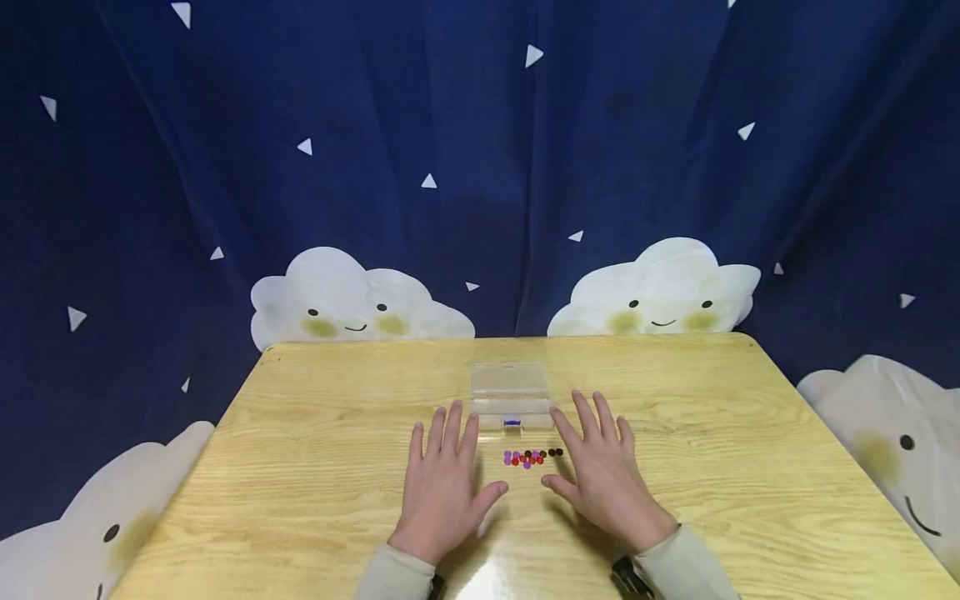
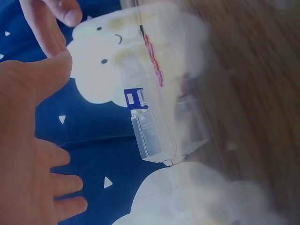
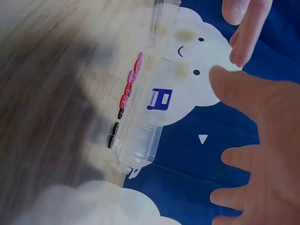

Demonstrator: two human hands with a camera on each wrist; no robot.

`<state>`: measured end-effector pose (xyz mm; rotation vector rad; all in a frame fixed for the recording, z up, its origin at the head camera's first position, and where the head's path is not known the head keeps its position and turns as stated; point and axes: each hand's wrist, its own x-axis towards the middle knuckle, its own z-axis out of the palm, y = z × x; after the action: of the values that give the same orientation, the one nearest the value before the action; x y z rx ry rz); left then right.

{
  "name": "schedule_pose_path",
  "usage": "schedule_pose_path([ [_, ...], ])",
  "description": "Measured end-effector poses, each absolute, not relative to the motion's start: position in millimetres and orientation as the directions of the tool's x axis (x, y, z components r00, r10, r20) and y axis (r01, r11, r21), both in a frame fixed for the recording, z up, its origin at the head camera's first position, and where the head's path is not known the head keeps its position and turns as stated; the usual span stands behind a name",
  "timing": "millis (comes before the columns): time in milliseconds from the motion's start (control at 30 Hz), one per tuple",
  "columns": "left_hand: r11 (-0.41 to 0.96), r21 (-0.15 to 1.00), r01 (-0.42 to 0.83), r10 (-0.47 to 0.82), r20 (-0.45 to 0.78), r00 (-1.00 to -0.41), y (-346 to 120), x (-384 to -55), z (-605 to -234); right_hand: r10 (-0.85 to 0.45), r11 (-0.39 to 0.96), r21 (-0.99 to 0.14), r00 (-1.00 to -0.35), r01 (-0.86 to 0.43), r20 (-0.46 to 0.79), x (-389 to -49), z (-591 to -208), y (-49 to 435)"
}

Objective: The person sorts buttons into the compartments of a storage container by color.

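Could scatter the small round purple, red and black discs (image 1: 532, 460) with a stray thumb sweep, or jolt the clear plastic box with a blue clasp (image 1: 510, 407) by reaching forward | Showing discs between left hand (image 1: 441, 487) and right hand (image 1: 609, 486), just past both thumbs, short of the box | Grasping nothing, with fingers loosely spread.

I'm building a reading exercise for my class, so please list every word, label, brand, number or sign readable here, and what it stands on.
There are none: no writing or number can be read.
Any marks on the clear box, blue clasp or small discs are too small or blurred.
The curtain bears only pictures: smiling clouds and white triangles.
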<state>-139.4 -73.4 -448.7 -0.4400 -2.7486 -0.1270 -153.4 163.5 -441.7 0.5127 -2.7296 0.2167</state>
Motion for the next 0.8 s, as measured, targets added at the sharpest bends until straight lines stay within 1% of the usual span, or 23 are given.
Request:
schedule_pose_path([
  [133, 0.936, 0.053, 0.349, 0.302, 0.391, -0.869, -71.5, -139.4, -449.2, -0.297, 0.919, -0.125, -0.866, -0.373, 0.403, -153.9, -442.2, 162.2],
  [300, 0.902, 0.121, 0.414, 0.315, 0.47, -0.824, -70.1, -140.5, -449.7, -0.279, 0.883, -0.19, -0.805, -0.429, 0.523, -155.8, -442.8, 162.6],
  [400, 0.878, 0.153, 0.454, 0.31, 0.541, -0.782, -70.5, -140.9, -451.1, -0.298, 0.861, -0.184, -0.764, -0.474, 0.572, -156.3, -444.3, 163.5],
  [533, 0.859, 0.17, 0.484, 0.305, 0.59, -0.748, -71.1, -142.4, -452.0, -0.324, 0.851, -0.168, -0.749, -0.497, 0.578, -157.0, -445.4, 164.7],
  [667, 0.84, 0.215, 0.499, 0.301, 0.58, -0.757, -71.1, -143.7, -450.7, -0.332, 0.853, -0.161, -0.755, -0.496, 0.566, -157.5, -444.7, 165.5],
  [800, 0.817, 0.282, 0.503, 0.294, 0.547, -0.784, -70.8, -145.1, -449.1, -0.322, 0.864, -0.16, -0.767, -0.478, 0.554, -158.2, -444.5, 166.2],
])
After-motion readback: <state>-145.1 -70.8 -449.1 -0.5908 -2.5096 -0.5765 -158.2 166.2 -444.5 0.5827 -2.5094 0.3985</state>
